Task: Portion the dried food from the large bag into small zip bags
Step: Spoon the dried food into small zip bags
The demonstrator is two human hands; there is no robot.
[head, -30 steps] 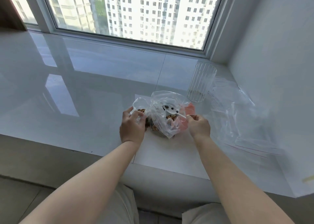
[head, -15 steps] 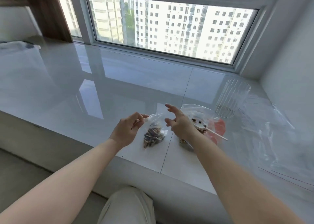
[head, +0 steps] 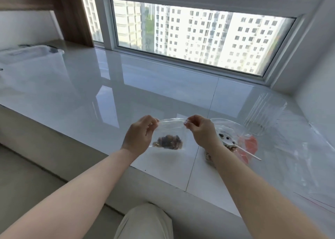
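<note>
The left hand (head: 139, 135) and the right hand (head: 201, 132) each pinch one top corner of a small zip bag (head: 170, 131), holding it stretched between them above the glossy white bench (head: 126, 97); the fingers of both are curled tight on the bag's sealing strip; a dark clump of dried food (head: 168, 142) sits at the bottom of the small bag; just to the right, partly behind the right wrist, the large bag (head: 233, 129) lies on the bench with its mouth open, more dried food inside and a white spoon (head: 243, 149) resting in it, its handle pointing out to the right; a red patch shows on the large bag; a ribbed clear cup (head: 262, 115) stands behind it; loose empty zip bags (head: 297, 148) lie further right; a clear plastic box (head: 30, 55) sits far left
</note>
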